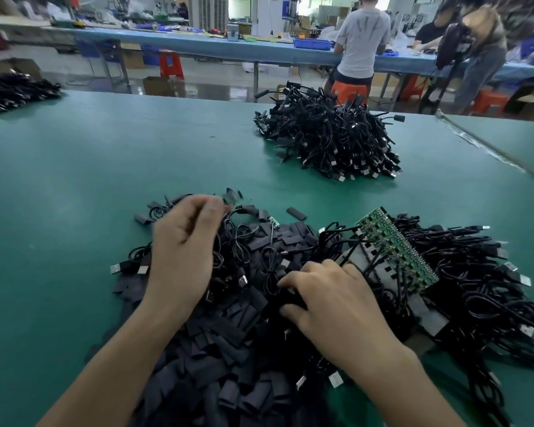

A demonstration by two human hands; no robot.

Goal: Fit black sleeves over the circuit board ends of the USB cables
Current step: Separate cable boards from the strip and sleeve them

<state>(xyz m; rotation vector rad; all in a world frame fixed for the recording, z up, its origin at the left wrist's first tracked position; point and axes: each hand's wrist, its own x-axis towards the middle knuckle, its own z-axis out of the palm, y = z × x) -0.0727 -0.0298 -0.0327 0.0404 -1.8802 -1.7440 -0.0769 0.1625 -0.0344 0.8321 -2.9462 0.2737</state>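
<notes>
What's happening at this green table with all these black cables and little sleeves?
A person is sleeving USB cables. Their left grip, raised, pinches a blurred cable end. Their right grip reaches into the pile of sleeves and seems to pinch one black sleeve. A strip of green circuit boards lies to its right, and a separate heap of cables sits farther back on the table.

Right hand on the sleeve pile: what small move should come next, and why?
Probably pinch one sleeve from the black sleeve pile under the right hand and lift it toward the left hand, which pinches a blurred piece held raised.
</notes>
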